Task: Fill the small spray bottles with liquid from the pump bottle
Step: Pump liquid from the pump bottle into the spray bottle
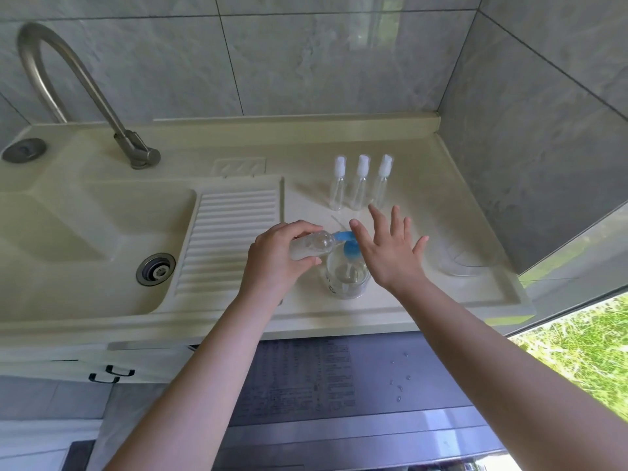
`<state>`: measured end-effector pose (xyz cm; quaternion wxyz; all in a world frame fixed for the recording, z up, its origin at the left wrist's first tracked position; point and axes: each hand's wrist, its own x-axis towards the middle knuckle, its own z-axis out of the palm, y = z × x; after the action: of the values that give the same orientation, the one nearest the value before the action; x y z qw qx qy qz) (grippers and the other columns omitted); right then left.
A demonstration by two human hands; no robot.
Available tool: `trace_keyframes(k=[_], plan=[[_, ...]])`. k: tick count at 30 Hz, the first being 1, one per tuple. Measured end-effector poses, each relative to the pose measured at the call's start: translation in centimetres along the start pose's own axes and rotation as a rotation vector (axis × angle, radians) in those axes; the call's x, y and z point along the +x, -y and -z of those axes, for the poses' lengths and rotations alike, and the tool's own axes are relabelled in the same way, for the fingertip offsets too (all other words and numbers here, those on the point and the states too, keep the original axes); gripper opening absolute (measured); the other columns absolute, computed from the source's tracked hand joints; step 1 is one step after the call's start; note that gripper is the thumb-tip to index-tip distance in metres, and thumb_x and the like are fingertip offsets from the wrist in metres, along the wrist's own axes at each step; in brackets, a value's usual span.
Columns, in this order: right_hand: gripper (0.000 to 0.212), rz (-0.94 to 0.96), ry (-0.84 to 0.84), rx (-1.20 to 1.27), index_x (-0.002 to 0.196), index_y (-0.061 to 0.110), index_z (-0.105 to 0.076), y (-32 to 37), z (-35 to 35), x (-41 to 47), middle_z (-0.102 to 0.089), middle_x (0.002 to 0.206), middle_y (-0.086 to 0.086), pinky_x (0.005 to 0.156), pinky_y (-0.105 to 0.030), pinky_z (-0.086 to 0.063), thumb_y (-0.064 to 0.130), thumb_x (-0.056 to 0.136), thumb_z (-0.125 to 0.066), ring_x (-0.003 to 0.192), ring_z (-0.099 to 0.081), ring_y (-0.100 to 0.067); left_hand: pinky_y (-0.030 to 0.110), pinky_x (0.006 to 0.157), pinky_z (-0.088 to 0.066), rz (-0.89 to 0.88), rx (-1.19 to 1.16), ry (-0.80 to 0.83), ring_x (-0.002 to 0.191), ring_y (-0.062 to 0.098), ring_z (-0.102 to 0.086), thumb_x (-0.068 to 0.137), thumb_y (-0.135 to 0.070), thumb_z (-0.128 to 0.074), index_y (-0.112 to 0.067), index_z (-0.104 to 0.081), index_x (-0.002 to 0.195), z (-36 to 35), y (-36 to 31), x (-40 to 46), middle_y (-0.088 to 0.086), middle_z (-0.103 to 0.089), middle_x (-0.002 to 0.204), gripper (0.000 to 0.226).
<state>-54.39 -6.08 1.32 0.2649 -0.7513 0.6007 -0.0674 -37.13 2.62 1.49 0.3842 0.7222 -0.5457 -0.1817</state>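
Observation:
A clear pump bottle (pixel 346 275) with a blue pump head (pixel 347 240) stands on the pale counter near its front edge. My left hand (pixel 277 258) grips a small clear bottle (pixel 314 244), uncapped and tilted, with its mouth against the blue spout. My right hand (pixel 390 248) has its fingers spread straight, and its palm lies over the pump head. Three small spray bottles (pixel 361 183) with white caps stand upright in a row behind, apart from both hands.
A sink basin (pixel 85 232) with a drain, a ribbed washboard slope (pixel 231 239) and a curved metal tap (pixel 78 86) lie to the left. A clear plastic piece (pixel 465 263) lies at the counter's right. Tiled walls close off the back and right.

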Motion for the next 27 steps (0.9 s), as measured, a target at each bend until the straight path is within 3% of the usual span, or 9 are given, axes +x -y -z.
trace_keyframes(k=[3, 10, 16, 23, 27], plan=[[0.068, 0.015, 0.000, -0.016, 0.157, 0.042, -0.008, -0.3, -1.0, -0.3, 0.011, 0.167, -0.006, 0.120, -0.058, 0.010, 0.067, 0.094, -0.006, 0.153, 0.012, -0.029, 0.035, 0.095, -0.049, 0.001, -0.007, -0.003, 0.099, 0.008, -0.063, 0.065, -0.016, -0.088, -0.036, -0.070, 0.109, -0.2, 0.0, 0.0, -0.012, -0.069, 0.101, 0.052], [0.063, -0.003, -0.031, 0.057, 0.157, 0.040, -0.010, -0.1, -0.6, -0.5, 0.010, 0.167, -0.004, 0.119, -0.055, 0.012, 0.065, 0.099, -0.015, 0.153, 0.012, -0.027, 0.034, 0.094, -0.049, -0.013, 0.018, -0.001, 0.097, 0.005, -0.062, 0.065, -0.018, -0.088, -0.037, -0.070, 0.109, -0.2, -0.1, -0.1, -0.013, -0.068, 0.100, 0.051], [0.057, 0.032, 0.023, -0.005, 0.158, 0.040, -0.004, -0.3, -1.2, -0.6, 0.015, 0.166, -0.008, 0.120, -0.057, 0.008, 0.054, 0.103, -0.008, 0.153, 0.012, -0.032, 0.036, 0.094, -0.050, -0.010, 0.042, 0.008, 0.099, 0.006, -0.062, 0.066, -0.020, -0.088, -0.041, -0.068, 0.109, -0.1, 0.2, 0.1, -0.013, -0.067, 0.101, 0.052], [0.059, 0.053, -0.018, -0.001, 0.158, 0.038, -0.006, 0.5, -0.5, -0.4, 0.016, 0.166, -0.006, 0.118, -0.055, 0.012, 0.057, 0.103, -0.013, 0.153, 0.013, -0.029, 0.034, 0.096, -0.050, -0.017, 0.026, -0.007, 0.100, 0.005, -0.062, 0.067, -0.018, -0.088, -0.039, -0.069, 0.110, 0.1, 0.2, 0.0, -0.013, -0.068, 0.103, 0.051], [0.057, 0.071, 0.038, -0.019, 0.158, 0.040, -0.001, 0.3, -1.4, -0.7, 0.017, 0.165, -0.008, 0.121, -0.056, 0.008, 0.054, 0.103, -0.007, 0.153, 0.012, -0.031, 0.036, 0.095, -0.050, -0.009, 0.031, -0.005, 0.100, 0.006, -0.062, 0.066, -0.018, -0.088, -0.038, -0.069, 0.110, 0.1, 0.3, 0.0, -0.014, -0.068, 0.104, 0.051]])
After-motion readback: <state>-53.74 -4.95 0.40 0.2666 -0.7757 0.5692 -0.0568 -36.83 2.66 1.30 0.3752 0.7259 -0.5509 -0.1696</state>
